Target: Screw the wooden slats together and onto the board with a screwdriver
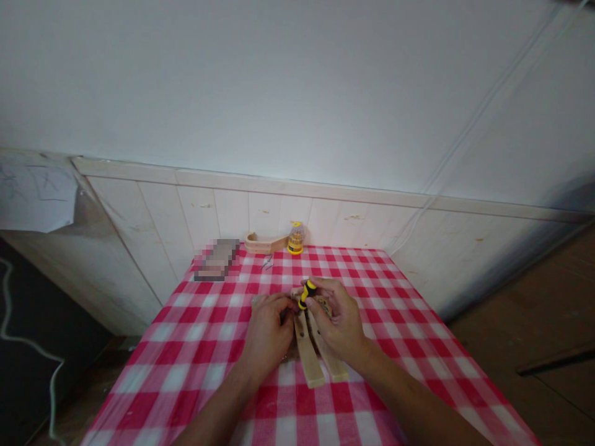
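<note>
My right hand grips a small yellow and black screwdriver, which tilts with its lower end towards the wood beneath it. Its shaft and tip are hidden. Two pale wooden strips with dark holes lie side by side on the table and point towards me. Closed around the far part of this wooden piece, my left hand has its fingertips close to the screwdriver's lower end. What lies under those fingertips is hidden. Something small and patterned shows partly behind my right fingers.
A red and white checked cloth covers the table. Along the back stand a curved wooden part and a clear, yellow-based container. Small metal pieces lie in front of them. A blurred flat object lies back left. A panelled wall borders the far edge.
</note>
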Motion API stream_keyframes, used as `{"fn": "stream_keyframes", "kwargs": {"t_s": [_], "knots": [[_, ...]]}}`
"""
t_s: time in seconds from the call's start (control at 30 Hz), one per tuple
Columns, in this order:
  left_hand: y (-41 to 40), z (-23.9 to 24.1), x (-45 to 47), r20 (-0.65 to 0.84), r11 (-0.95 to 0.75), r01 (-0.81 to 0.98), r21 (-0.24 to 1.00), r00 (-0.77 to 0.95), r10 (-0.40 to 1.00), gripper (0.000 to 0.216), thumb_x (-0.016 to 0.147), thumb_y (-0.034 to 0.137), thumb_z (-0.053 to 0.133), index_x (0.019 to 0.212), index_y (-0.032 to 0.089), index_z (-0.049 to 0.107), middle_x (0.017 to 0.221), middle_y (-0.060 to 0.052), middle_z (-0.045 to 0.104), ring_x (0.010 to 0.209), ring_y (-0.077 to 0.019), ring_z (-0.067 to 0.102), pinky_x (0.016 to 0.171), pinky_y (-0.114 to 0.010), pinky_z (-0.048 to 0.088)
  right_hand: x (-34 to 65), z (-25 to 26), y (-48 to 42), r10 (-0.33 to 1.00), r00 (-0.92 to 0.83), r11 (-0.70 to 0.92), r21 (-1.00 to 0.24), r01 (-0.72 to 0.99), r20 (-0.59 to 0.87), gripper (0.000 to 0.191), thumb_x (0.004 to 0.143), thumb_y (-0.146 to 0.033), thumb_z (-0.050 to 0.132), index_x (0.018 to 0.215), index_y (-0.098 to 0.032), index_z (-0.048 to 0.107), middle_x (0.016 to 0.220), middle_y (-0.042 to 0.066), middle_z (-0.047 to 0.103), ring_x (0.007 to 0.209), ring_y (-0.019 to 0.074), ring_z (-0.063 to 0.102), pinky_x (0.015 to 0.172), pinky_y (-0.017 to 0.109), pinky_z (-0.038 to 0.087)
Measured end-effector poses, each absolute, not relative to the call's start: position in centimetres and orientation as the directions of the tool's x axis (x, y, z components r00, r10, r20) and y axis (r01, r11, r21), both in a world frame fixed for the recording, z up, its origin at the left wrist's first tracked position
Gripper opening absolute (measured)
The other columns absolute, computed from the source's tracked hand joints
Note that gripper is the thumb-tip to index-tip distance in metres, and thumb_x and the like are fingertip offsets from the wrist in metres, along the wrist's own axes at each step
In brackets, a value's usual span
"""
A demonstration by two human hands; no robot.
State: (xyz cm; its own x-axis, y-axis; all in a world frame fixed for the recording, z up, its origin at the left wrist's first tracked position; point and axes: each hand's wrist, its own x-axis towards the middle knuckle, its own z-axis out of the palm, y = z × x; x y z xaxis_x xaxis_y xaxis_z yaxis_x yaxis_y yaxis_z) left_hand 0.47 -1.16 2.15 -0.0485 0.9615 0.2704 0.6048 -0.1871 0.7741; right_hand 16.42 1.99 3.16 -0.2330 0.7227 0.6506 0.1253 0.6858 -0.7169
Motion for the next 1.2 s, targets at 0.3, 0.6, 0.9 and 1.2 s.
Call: {"fn": "stream_keyframes", "kwargs": {"t_s": [0.3, 0.6, 0.9, 1.2], "knots": [[-1.02, 2.03, 0.45, 0.262, -0.177, 0.611, 0.771, -0.051, 0.964, 0.025, 0.082, 0.002, 0.055, 0.082, 0.021, 0.072, 0.1, -0.003, 0.076, 0.098, -0.0222, 0.065, 0.094, -0.039, 0.044, 16.22, 3.65, 2.01, 0.709, -0.199, 0.705, -0.688, 0.173, 0.676, 0.033, 0.089, -0.015, 0.068, 0.119, -0.028, 0.067, 0.107, 0.007, 0.076, 0.095, 0.0217, 0.075, 0.084, 0.036, 0.062], [-1.04, 1.96, 0.47, 0.261, -0.176, 0.613, 0.77, -0.051, 0.964, 0.022, 0.082, 0.004, 0.056, 0.082, 0.02, 0.071, 0.1, -0.004, 0.076, 0.098, -0.023, 0.064, 0.094, -0.039, 0.044, 16.1, 3.65, 2.18, 0.701, -0.182, 0.713, -0.676, 0.187, 0.689, 0.032, 0.087, -0.017, 0.071, 0.116, -0.028, 0.07, 0.103, 0.005, 0.076, 0.089, 0.0202, 0.074, 0.082, 0.035, 0.062], [-1.04, 1.93, 0.43, 0.272, -0.179, 0.632, 0.754, -0.052, 0.961, 0.022, 0.084, 0.005, 0.057, 0.083, 0.021, 0.072, 0.102, -0.005, 0.077, 0.1, -0.0237, 0.065, 0.094, -0.039, 0.044, 15.95, 4.04, 2.05, 0.712, -0.162, 0.702, -0.686, 0.193, 0.683, 0.031, 0.085, -0.019, 0.074, 0.114, -0.028, 0.071, 0.099, 0.005, 0.076, 0.085, 0.0202, 0.073, 0.079, 0.036, 0.061], [-0.94, 1.8, 0.38, 0.278, -0.191, 0.62, 0.761, -0.046, 0.959, 0.023, 0.084, 0.006, 0.056, 0.083, 0.021, 0.073, 0.101, -0.004, 0.077, 0.097, -0.0233, 0.066, 0.093, -0.039, 0.045, 15.94, 3.57, 2.39, 0.712, -0.15, 0.702, -0.685, 0.195, 0.686, 0.031, 0.084, -0.021, 0.077, 0.114, -0.028, 0.07, 0.098, 0.003, 0.076, 0.085, 0.0188, 0.073, 0.076, 0.032, 0.06]]}}
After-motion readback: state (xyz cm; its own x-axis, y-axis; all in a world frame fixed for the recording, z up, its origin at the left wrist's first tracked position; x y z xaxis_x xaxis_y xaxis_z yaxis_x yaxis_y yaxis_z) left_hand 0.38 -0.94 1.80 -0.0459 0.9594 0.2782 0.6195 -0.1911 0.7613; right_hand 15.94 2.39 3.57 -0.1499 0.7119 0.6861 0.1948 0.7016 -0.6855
